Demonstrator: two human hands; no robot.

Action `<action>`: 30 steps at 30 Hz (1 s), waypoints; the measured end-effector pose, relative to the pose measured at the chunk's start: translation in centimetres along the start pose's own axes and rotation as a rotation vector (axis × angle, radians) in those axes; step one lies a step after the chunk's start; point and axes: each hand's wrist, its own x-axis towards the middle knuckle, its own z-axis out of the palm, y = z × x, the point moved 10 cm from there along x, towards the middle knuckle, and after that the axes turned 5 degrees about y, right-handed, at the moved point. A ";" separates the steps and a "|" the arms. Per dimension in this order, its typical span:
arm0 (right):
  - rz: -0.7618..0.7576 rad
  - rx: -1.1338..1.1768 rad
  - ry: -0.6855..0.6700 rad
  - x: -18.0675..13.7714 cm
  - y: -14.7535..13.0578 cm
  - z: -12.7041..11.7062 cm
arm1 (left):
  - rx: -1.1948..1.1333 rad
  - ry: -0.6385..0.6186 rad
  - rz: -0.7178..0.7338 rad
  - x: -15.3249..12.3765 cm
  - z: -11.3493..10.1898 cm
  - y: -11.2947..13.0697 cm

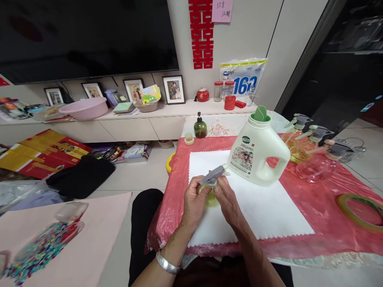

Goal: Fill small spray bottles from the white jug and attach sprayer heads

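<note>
Both hands hold a small clear spray bottle (212, 196) with yellow-green liquid over a white mat (263, 207). My left hand (194, 201) wraps round the bottle's left side. My right hand (229, 199) grips the bottle near its grey trigger head (212, 175). Just behind stands a big white detergent jug (257, 153) with a green funnel (261, 113) in its neck.
A red plastic cover (323, 207) lies on the table. Several more spray bottles (311, 137) lie at the right, with a tape roll (360, 210) nearer. A dark green pump bottle (200, 126) and a cap (189, 138) stand at the far edge. Beads (42, 247) lie at the left.
</note>
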 end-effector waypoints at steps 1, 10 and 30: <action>0.004 -0.005 0.016 0.0 0.1 0.0 | -0.009 -0.008 0.001 0.0 0.1 -0.2; 0.028 0.004 0.157 0.4 0.8 -1.0 | -0.058 0.003 0.046 -0.6 0.0 -1.0; -0.027 -0.029 0.285 -0.6 0.3 -0.7 | 0.411 -0.015 0.157 -2.1 -2.0 -2.5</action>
